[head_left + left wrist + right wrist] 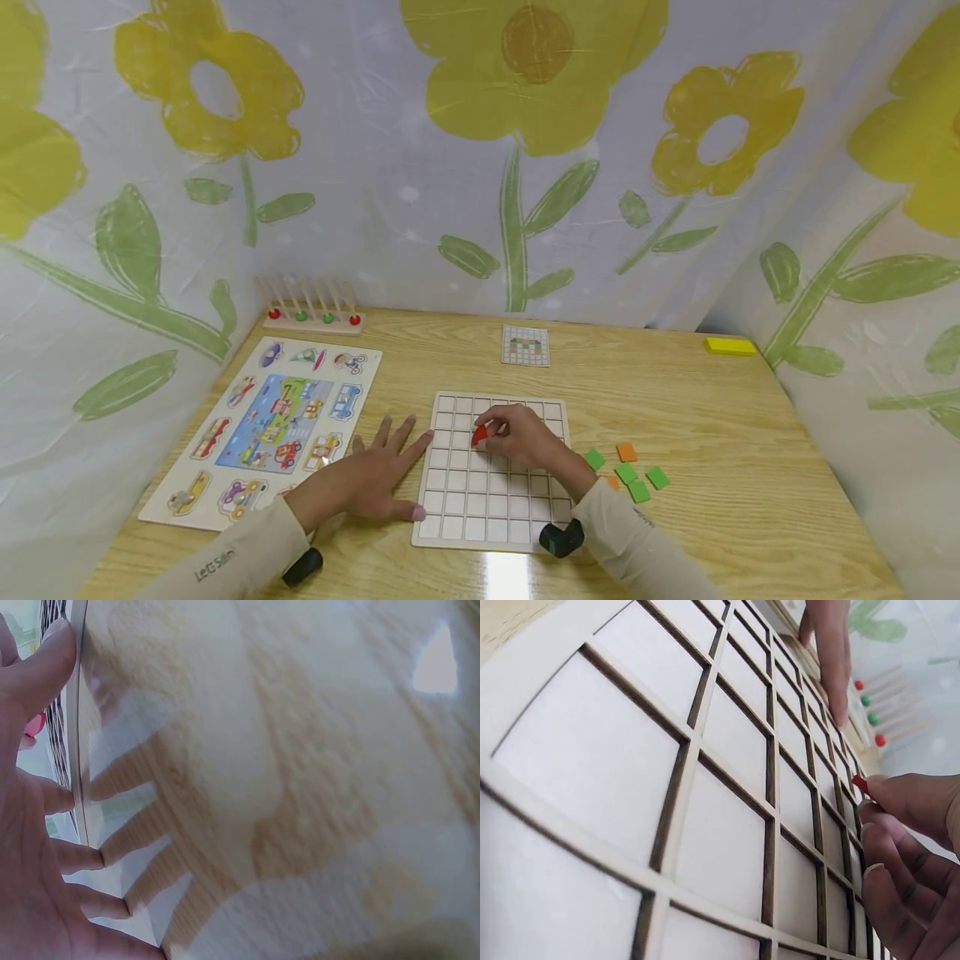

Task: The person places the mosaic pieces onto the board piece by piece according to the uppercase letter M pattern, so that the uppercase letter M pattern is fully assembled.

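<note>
A wooden grid board (454,479) with square cells lies in the middle of the table. Over its upper-left cells, my right hand (523,437) pinches a small red tile (478,434) between thumb and fingers. The fingers partly cover the tile, so its full outline is hidden. In the right wrist view the red tile (860,784) appears edge-on, close to the grid. My left hand (375,477) is spread on the table, with thumb and index fingertips at the board's left edge. Beside the board, to the right, lie green tiles (626,474) and orange tiles (626,452).
A small card with a coloured grid pattern (526,346) lies behind the board. A picture puzzle board (197,400) is on the left, with a pegged wooden stand (315,325) behind it. At the back right lies a yellow block (730,346). Flower-printed curtains surround the table.
</note>
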Demonstrator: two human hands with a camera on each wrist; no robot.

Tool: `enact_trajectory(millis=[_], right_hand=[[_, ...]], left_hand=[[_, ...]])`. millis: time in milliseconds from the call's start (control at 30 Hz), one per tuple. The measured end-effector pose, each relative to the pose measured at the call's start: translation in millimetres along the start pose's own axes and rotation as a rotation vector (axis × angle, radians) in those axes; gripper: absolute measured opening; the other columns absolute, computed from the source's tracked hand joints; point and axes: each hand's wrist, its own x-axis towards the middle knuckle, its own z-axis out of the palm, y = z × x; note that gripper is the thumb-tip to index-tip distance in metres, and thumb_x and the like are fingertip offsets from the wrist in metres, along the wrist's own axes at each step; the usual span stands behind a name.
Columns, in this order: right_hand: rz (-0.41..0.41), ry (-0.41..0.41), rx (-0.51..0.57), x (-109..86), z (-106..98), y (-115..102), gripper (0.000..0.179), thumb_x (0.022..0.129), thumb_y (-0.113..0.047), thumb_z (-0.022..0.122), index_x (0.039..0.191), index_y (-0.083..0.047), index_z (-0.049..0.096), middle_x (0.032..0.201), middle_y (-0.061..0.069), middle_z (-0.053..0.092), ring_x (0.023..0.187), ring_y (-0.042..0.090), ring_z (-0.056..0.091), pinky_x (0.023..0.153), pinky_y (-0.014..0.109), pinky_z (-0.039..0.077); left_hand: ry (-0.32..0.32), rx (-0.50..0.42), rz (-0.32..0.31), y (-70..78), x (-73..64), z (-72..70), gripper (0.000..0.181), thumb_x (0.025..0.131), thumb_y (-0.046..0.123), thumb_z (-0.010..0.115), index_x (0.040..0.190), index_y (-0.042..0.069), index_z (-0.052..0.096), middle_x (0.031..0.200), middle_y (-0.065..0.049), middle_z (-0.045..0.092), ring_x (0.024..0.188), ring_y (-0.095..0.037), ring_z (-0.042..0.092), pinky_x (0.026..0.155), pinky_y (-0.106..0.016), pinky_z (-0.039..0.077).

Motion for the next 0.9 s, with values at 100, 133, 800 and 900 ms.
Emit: enact_trajectory(millis=[100,133,800,900], right_hand=[[0.018,-0.002,0.016,2.4,3.5,1.4,0.025,0.088,-0.008,0.077,0.113,-0.006,0.073,0.092,0.004,0.070,0.075,0.010,0.061,0.064,0.021,0.050],[0.023,-0.001,0.018,3.4,4.8,1.6,0.025,0.088,-0.007,0.077,0.112,-0.006,0.073,0.093,0.004,0.070,0.075,0.010,0.061,0.065,0.021,0.050],[0.084,0.030,-0.017,12.1,18.0,-10.6,0.022,0.086,-0.012,0.079,0.108,-0.009,0.075,0.083,-0.002,0.066,0.072,0.010,0.055,0.062,0.021,0.046],[0.092,0.035,-0.030,13.7,20.1,-11.9,0.022,0.085,-0.014,0.081,0.106,-0.010,0.076,0.080,-0.004,0.065,0.072,0.009,0.055,0.062,0.021,0.046]], left_hand=[[-0.003,-0.004,-0.001,-0.7,0.2,0.9,0.110,0.081,0.081,0.056,0.163,0.019,0.016,0.167,-0.023,0.007,0.148,-0.059,0.009,0.099,-0.086,0.021],[-0.003,-0.005,-0.002,-0.9,0.1,1.0,0.110,0.081,0.082,0.056,0.163,0.019,0.016,0.167,-0.023,0.007,0.148,-0.059,0.008,0.099,-0.086,0.021],[0.011,0.001,0.001,1.0,-0.5,-0.6,0.110,0.081,0.080,0.058,0.162,0.018,0.018,0.167,-0.023,0.009,0.147,-0.060,0.011,0.098,-0.086,0.023],[0.013,-0.001,0.003,1.1,-0.6,-1.0,0.109,0.081,0.080,0.058,0.162,0.018,0.019,0.167,-0.023,0.009,0.147,-0.060,0.011,0.098,-0.086,0.023]])
